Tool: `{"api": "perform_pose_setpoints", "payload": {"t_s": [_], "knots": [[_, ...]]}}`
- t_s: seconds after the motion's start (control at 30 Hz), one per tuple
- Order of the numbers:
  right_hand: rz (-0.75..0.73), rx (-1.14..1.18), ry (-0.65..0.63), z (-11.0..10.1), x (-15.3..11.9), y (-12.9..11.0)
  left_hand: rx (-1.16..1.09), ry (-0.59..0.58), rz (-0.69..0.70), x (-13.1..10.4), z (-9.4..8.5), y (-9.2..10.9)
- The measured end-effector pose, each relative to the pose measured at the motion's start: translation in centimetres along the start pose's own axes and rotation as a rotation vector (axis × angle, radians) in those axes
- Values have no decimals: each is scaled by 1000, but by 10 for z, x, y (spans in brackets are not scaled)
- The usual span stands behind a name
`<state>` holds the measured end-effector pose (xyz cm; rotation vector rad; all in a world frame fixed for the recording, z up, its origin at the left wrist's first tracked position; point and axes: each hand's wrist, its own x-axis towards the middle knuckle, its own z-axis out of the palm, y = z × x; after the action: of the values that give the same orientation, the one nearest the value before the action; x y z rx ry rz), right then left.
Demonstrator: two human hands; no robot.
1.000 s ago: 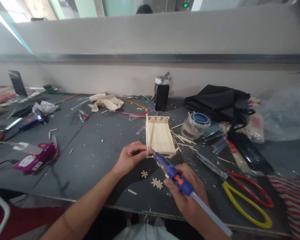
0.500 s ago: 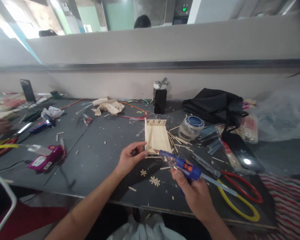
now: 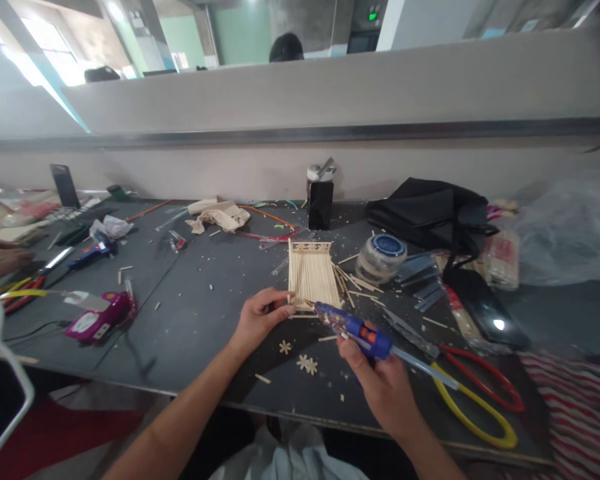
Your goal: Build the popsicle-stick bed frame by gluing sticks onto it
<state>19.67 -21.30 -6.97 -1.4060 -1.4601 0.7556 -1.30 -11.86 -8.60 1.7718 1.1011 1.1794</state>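
Note:
My right hand point(image 3: 380, 380) is wrapped round a blue hot glue gun point(image 3: 353, 328). A clear glue stick point(image 3: 425, 370) sticks out of its back end. The gun's nozzle points left and reaches the near edge of a small panel of pale wooden sticks point(image 3: 314, 277), which has a patterned rail along its far end. My left hand point(image 3: 261, 319) pinches the panel's near left corner, thumb and forefinger around a short upright piece there. Below the panel lie small star-shaped wooden pieces point(image 3: 307, 364) and another star point(image 3: 285, 347).
Right of the panel are loose sticks point(image 3: 357, 283), a clear jar with a blue lid point(image 3: 383, 257), red-and-yellow-handled scissors point(image 3: 475, 393) and a phone point(image 3: 487, 307). A black bag point(image 3: 430, 210) lies behind. At left are a purple device point(image 3: 97, 317) and another person's hand point(image 3: 3, 260).
The view has shifted slightly. My left thumb and forefinger stay at the panel's near left corner, and the glue gun's nozzle has moved a little left along the near edge.

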Motion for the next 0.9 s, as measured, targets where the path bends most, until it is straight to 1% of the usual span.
{"api": "perform_pose_setpoints", "payload": {"t_s": [0.13,0.27,0.63,0.9], "knots": [[8,-21,0,-1,-1,2,89,77,57,-3,5,7],[-2,-19,-13,-1,-1,1,155,92,73,-5,7,10],[-36,-72,-19,0,0,-3,323,135,130,-10,12,9],[-47,-82,-30,0,0,-3,454,252,50,-13,20,13]]}}
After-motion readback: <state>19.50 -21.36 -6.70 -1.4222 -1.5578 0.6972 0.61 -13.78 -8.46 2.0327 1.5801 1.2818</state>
